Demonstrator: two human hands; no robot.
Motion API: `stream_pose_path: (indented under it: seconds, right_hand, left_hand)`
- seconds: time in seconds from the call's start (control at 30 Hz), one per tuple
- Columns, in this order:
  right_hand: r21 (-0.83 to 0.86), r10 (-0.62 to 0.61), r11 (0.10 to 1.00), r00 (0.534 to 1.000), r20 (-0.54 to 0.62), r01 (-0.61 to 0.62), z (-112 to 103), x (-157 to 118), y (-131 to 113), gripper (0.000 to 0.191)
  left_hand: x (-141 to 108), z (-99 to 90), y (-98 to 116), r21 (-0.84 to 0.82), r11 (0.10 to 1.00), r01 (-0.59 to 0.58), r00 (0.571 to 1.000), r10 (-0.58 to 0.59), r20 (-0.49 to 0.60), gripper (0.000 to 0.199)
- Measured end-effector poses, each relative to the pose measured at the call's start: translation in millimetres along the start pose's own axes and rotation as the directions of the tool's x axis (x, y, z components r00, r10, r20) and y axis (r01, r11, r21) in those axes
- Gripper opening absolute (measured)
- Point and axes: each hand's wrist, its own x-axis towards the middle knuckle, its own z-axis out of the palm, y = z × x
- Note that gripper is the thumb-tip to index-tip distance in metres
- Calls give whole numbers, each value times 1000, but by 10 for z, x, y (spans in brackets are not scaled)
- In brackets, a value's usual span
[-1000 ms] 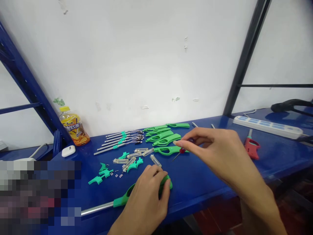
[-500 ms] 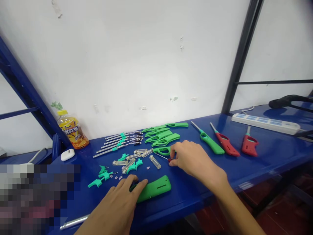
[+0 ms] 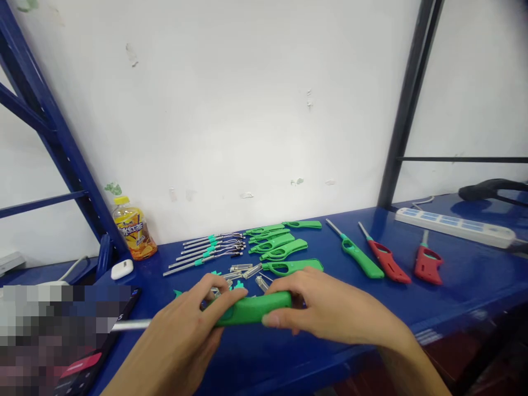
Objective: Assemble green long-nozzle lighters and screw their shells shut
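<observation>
Left hand: fingers curled around the front of the green lighter, its metal tube poking out to the left.
Right hand: thumb and fingers closed on the handle's rear end.
Lighter: roughly level between both hands, at the table's near side.
Beyond the hands: metal rods, clear tanks, green shells.
Right of the right hand: a second green lighter, two red lighters.

Bright, soft light washes the wall; coarse pixelation masks the lower left corner
</observation>
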Motion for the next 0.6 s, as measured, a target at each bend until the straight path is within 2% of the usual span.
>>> stream_pose_path:
  seconds: [0.03, 0.1, 0.17, 0.2, 0.23, 0.33, 0.43, 0.5, 0.6]
  right_hand:
    - [64, 11, 998, 999, 31, -13, -4, -2, -30, 28]
    - [165, 35, 985, 998, 52, -43, -20, 10, -81, 32]
    - [117, 57, 992, 994, -99, -45, -33, 31, -118, 33]
    - [69, 63, 996, 981, -181, -51, -31, 44, -132, 32]
    - [18, 66, 998, 963, -260, -63, -20, 57, -143, 30]
    - [-102, 49, 989, 891, -451, -106, 77, 99, -158, 21]
    - [-213, -22, 971, 851, -525, -106, 239, 136, -169, 34]
    - [-295, -75, 952, 865, -497, -87, 347, 156, -190, 38]
    - [-365, -139, 931, 907, -397, -17, 465, 173, -254, 48]
  left_hand:
    - [23, -13, 2, 26, 1000, -11, 995, 14, -101, 58]
    - [70, -40, 47, 87, 996, 33, 947, -4, -320, 45]
    - [100, -67, 131, 70, 989, 131, 874, -82, -478, 30]
    - [104, -78, 177, 15, 986, 168, 852, -137, -505, 25]
    - [102, -85, 218, -63, 979, 194, 848, -200, -491, 24]
    - [85, -86, 283, -348, 906, 242, 864, -365, -348, 32]
    - [104, -64, 248, -594, 752, 285, 813, -518, -266, 46]
    - [148, -51, 199, -771, 565, 295, 786, -602, -141, 55]
    - [222, -40, 139, -942, 157, 297, 784, -603, 146, 67]
